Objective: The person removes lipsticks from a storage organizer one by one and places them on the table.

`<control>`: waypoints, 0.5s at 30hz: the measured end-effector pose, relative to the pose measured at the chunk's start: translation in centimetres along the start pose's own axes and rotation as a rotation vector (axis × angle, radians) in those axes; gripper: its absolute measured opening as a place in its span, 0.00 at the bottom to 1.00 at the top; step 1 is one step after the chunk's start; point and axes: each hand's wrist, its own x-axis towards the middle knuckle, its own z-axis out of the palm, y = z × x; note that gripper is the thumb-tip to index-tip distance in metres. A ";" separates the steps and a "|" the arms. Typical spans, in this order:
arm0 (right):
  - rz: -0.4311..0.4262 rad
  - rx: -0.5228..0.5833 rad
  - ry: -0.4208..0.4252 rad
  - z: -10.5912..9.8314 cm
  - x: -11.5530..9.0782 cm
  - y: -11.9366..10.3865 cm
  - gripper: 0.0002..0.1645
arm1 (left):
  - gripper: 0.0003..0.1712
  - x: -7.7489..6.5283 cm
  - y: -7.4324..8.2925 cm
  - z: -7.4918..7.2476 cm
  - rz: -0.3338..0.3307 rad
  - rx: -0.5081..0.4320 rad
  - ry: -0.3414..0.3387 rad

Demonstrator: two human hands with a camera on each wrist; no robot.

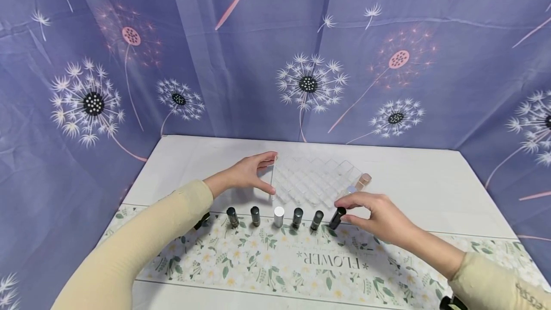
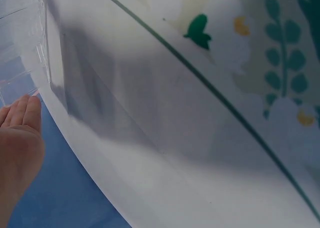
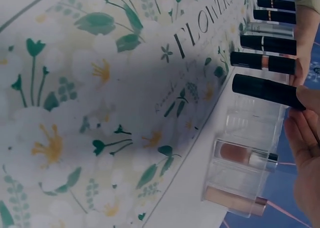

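Observation:
A clear plastic lipstick organizer [image 1: 316,181] with a grid of compartments lies on the white table. My left hand [image 1: 251,172] rests against its left end, fingers extended toward the back corner and thumb at the front one; straight fingers also show in the left wrist view. My right hand [image 1: 379,214] pinches the upper end of a black lipstick tube [image 3: 267,91] between thumb and fingers, at the right of a row. That tube leans slightly in the head view. In the organizer's right end sit a reddish-brown tube [image 3: 235,153] and a beige tube [image 3: 232,200].
Left of the held tube stand several others, including a silver tube [image 1: 279,217] and a black tube [image 1: 297,218]. They line the back edge of a floral table runner [image 1: 258,262]. A purple dandelion-print curtain [image 1: 249,61] hangs behind the table.

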 end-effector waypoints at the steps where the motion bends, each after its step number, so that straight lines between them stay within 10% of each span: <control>1: -0.005 -0.002 0.002 0.1 -0.1 0.0 0.26 | 0.67 0.0 0.0 0.0 0.001 0.002 0.000; 15: -0.023 0.021 -0.010 1.0 -0.7 0.5 0.26 | 0.68 0.0 -0.1 0.0 0.010 0.005 -0.002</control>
